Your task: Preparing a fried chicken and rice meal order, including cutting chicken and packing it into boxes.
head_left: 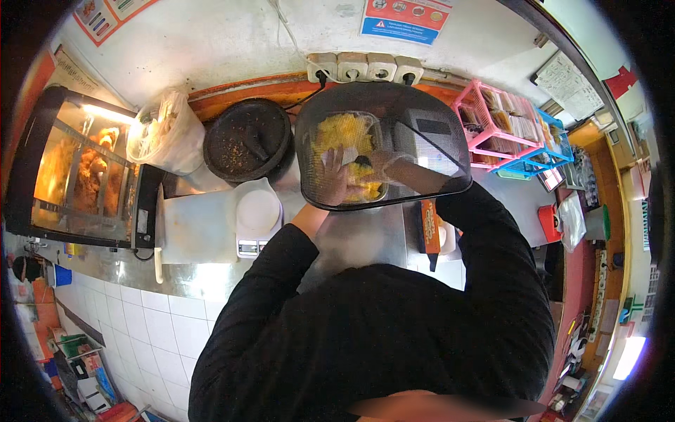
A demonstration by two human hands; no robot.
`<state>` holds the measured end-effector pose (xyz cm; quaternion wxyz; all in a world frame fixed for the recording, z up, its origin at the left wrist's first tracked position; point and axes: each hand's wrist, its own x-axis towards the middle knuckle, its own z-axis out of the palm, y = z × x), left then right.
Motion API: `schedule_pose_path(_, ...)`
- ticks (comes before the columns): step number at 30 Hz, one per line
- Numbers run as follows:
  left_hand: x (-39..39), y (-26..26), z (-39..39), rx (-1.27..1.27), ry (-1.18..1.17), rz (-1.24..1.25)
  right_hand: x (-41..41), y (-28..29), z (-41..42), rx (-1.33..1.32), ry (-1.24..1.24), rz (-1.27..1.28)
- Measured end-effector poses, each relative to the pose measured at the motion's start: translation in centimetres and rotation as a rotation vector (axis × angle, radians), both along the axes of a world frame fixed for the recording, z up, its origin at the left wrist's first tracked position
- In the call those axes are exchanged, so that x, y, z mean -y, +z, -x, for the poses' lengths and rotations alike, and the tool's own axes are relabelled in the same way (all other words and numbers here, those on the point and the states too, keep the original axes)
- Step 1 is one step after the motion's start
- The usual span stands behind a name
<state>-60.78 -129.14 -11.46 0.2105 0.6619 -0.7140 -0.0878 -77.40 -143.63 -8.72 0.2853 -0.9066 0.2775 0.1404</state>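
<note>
A black mesh food cover [348,97] is propped over a clear container of yellow food pieces [340,129], and both my hands reach in under its near rim. Seen through the mesh, my left hand [333,176] lies at the container's left side with its fingers spread over the food and something white. My right hand [387,166] is at the container's right edge beside a small dark object [362,160]; the mesh blurs what its fingers do. To the right under the cover stands a white and dark boxy object [430,142].
Left of the cover are a stone mortar [227,132] with a pestle, a digital kitchen scale [258,216], a cutting board [200,227], a knife [158,258] and a lit glass food warmer [84,179]. Rightward stand a pink basket [506,149] with packets and an orange box [430,227].
</note>
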Motion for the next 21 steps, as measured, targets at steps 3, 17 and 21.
schedule_pose_path(3,-0.1,-0.2,-0.1,0.067,-0.014,0.009,0.1,-0.4,-0.9,0.029,-0.025,-0.066)
schedule_pose_path(17,0.3,-2.2,-0.4,0.015,0.046,0.236,0.8,-1.2,-0.3,0.181,-0.121,-0.344)
schedule_pose_path(21,0.3,-1.1,0.0,-0.080,-0.032,0.146,2.7,-1.2,2.7,0.214,-0.159,-0.432)
